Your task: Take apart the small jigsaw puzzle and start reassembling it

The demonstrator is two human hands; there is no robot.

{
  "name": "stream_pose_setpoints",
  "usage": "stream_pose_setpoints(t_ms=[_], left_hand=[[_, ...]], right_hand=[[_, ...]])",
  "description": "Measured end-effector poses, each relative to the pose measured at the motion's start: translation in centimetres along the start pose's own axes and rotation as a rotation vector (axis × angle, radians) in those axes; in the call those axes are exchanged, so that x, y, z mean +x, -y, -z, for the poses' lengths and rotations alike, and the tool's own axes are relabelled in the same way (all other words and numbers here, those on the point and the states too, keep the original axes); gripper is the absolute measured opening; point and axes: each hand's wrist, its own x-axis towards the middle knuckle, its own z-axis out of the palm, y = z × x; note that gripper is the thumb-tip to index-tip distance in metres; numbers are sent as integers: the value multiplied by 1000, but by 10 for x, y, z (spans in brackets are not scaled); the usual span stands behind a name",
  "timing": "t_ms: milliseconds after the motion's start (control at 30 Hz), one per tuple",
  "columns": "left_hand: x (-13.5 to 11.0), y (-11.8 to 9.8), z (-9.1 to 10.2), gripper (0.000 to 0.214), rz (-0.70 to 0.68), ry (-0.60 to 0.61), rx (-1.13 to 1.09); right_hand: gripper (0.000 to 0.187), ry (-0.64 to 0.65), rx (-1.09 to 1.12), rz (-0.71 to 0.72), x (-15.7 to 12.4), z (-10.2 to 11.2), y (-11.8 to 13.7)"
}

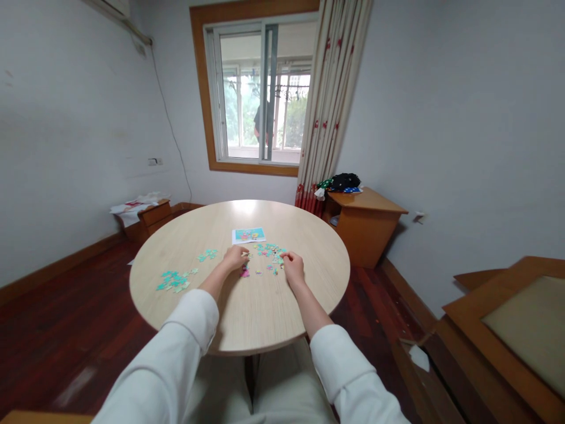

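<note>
Jigsaw puzzle pieces lie in groups on a round light-wood table [273, 312]. My left hand [235, 258] is closed, its fingertips pinched at a small puzzle piece [249, 255] near the table's middle. Just below those fingers are pink puzzle pieces [245, 273]. At the right edge of a loose, mixed-colour pile of puzzle pieces [267, 249], my right hand [294, 268] pinches a puzzle piece, mostly covered by the fingers. Beyond both hands lies a picture card [248, 235] with a turquoise background and colourful figures.
On the table's left are a turquoise pile of pieces [173, 281] and a smaller cluster [207, 255]. A wooden cabinet [366, 227] with clothes [344, 182] on it stands behind the right edge. A person [263, 122] shows through the window. Wooden furniture [507, 318] stands at right.
</note>
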Motion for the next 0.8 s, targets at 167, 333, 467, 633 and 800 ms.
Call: stream_pose_setpoints(t_ms=[167,333,467,633,800], left_hand=[[5,-3,-2,31,-24,-5,61],[7,-6,0,18,-33,10,113],[9,-7,2,13,-26,28,122],[8,-8,2,12,-32,23,46],[1,-12,2,9,-54,-22,-122]], right_hand=[[24,8,-11,-11,-1,0,4],[25,-3,-30,0,-4,-1,4],[25,-2,-44,-3,-4,-1,4],[23,-8,-36,-2,-3,-2,2],[22,-5,-25,-1,-2,-2,-1]])
